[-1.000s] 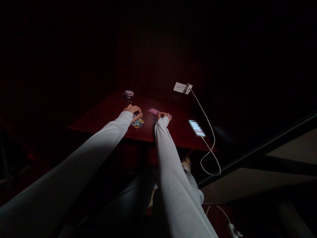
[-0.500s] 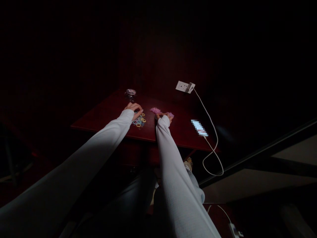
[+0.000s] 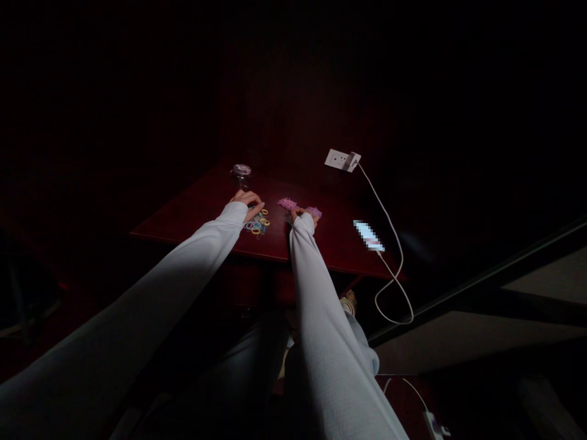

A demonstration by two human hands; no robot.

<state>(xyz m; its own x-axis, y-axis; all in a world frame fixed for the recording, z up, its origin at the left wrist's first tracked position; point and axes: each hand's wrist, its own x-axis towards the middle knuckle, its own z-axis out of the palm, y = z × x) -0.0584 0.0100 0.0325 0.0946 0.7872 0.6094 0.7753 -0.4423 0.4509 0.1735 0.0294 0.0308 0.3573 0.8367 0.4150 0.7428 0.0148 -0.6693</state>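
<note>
My left hand (image 3: 246, 200) rests at the upper left edge of a pile of small hair ties (image 3: 257, 225), yellow, blue and green. Its fingers are curved and somewhat apart, and I make out nothing held in them. To the right, my right hand (image 3: 303, 214) lies at the near side of pink hair ties (image 3: 287, 203), with more pink ones beyond its fingers. The thumb and fingers of this hand are spread; part of them is hidden by the sleeve. A clear round jar with a pale lid (image 3: 242, 171) stands behind my left hand.
The dark red table (image 3: 183, 214) carries a lit phone (image 3: 368, 236) at its right side. A white cable (image 3: 389, 226) runs from the phone to a charger in the wall socket (image 3: 342, 160). A power strip (image 3: 433, 425) lies low at the right. The surroundings are very dark.
Almost nothing differs. Both hands stay at their piles, with only very slight finger movement, and the view has shifted a little.
</note>
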